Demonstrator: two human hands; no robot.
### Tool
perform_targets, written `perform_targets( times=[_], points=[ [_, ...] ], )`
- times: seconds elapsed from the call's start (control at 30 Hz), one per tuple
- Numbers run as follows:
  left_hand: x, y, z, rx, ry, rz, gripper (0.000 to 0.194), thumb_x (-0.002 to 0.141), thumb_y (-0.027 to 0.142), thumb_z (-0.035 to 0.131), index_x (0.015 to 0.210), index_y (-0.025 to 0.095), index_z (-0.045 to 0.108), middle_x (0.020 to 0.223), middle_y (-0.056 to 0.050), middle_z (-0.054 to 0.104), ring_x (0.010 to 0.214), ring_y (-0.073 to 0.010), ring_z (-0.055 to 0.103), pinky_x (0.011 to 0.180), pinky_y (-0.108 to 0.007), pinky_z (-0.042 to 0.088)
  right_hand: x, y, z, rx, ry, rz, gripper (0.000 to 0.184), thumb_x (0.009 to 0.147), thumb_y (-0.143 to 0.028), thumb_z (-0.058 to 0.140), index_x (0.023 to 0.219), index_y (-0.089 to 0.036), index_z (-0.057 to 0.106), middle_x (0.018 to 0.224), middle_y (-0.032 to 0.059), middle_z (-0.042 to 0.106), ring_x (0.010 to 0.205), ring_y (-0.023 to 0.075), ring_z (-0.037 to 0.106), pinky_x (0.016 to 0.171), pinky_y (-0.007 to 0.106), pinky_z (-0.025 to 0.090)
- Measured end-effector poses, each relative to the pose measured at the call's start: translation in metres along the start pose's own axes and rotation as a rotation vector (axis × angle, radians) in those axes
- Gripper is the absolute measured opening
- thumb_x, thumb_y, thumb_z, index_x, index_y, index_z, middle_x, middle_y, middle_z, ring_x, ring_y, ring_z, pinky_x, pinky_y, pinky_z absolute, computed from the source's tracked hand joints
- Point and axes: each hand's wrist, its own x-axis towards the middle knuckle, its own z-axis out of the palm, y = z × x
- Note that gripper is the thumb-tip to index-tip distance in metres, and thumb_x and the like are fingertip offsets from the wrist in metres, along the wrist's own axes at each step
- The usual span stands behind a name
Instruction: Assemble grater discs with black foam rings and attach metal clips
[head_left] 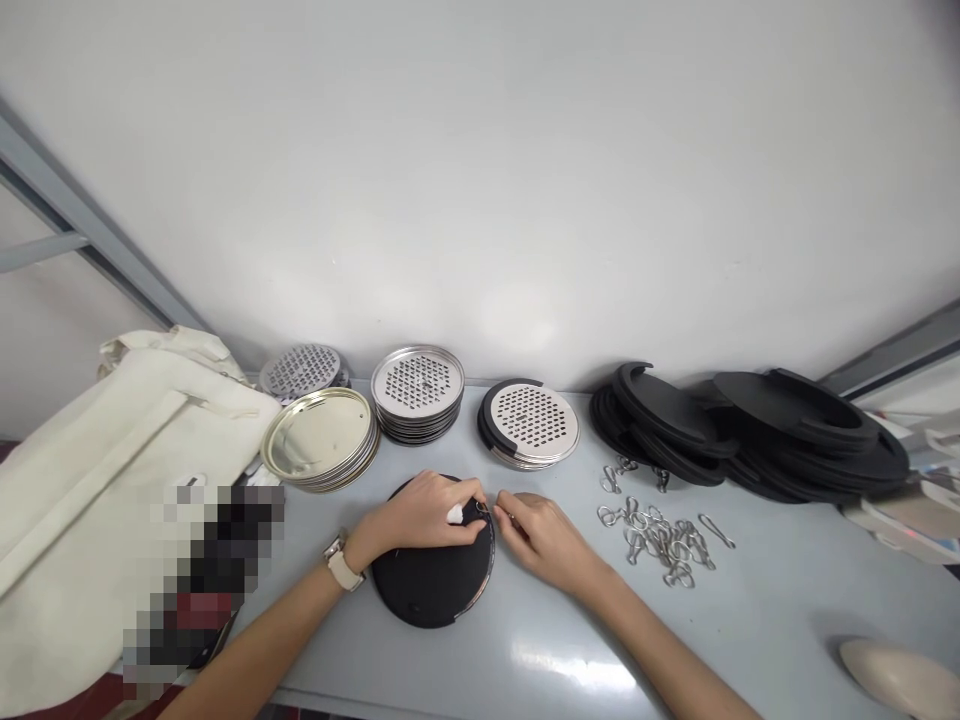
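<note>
A round black disc (435, 585) with a thin metal rim along its right side lies on the grey table before me. My left hand (427, 512) rests over the upper part of this disc, fingers closed at its upper right edge. A small wire clip (481, 507) shows between thumb and forefinger there. Just to the right, my right hand (541, 537) is closed in a pinch, its fingertips meeting the clip's end at the disc's edge. What exactly those fingertips grip is mostly hidden. A heap of metal wire clips (660, 535) lies to the right.
Along the wall stand stacks of perforated metal discs (417, 385), gold-coloured lids (319, 435), a perforated plate (536, 420) with a black rim, and black rings (802, 420). A cream cloth bag (112, 450) covers the left side. A beige rounded object (896, 675) sits at lower right.
</note>
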Motion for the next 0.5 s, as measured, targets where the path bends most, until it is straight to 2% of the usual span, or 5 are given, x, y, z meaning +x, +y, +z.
perform_targets(
  times=[0.1,0.33,0.43,0.5],
  points=[
    [0.0002,-0.0001,0.0009,0.02,-0.004,0.009,0.019,0.083,0.036,0.056,0.097,0.023,0.052,0.074,0.004,0.067,0.067,-0.0164,0.063,0.057,-0.027,0.031,0.0002,-0.0022,0.003,-0.02,-0.005,-0.038,0.021,0.097,-0.023,0.032,0.081,-0.02,0.045,0.066,0.0001,0.053,0.061,0.0144,0.049,0.059,0.026,0.034],
    [0.0006,-0.0009,0.0022,-0.024,0.01,-0.019,0.02,0.081,0.036,0.059,0.096,0.024,0.051,0.074,0.005,0.066,0.067,-0.016,0.063,0.058,-0.026,0.032,0.0007,-0.0054,0.0028,-0.043,-0.011,-0.012,0.022,0.097,-0.025,0.032,0.082,-0.021,0.047,0.066,-0.0002,0.054,0.061,0.0145,0.051,0.059,0.026,0.035],
    [0.0006,-0.0005,0.0009,-0.06,0.015,-0.034,0.021,0.079,0.036,0.06,0.095,0.025,0.052,0.075,0.006,0.066,0.069,-0.0154,0.063,0.059,-0.025,0.033,0.0,-0.0017,0.0035,-0.05,0.012,0.04,0.02,0.097,-0.029,0.033,0.085,-0.02,0.047,0.068,0.0004,0.056,0.062,0.0153,0.052,0.059,0.027,0.035],
    [0.0007,0.0003,-0.0003,-0.073,0.014,-0.04,0.021,0.079,0.037,0.061,0.095,0.025,0.052,0.075,0.006,0.066,0.069,-0.015,0.063,0.06,-0.025,0.034,0.0004,-0.0027,0.0009,-0.043,0.072,0.115,0.019,0.096,-0.032,0.036,0.087,-0.02,0.047,0.068,0.0009,0.056,0.062,0.016,0.051,0.059,0.028,0.036]
  ],
)
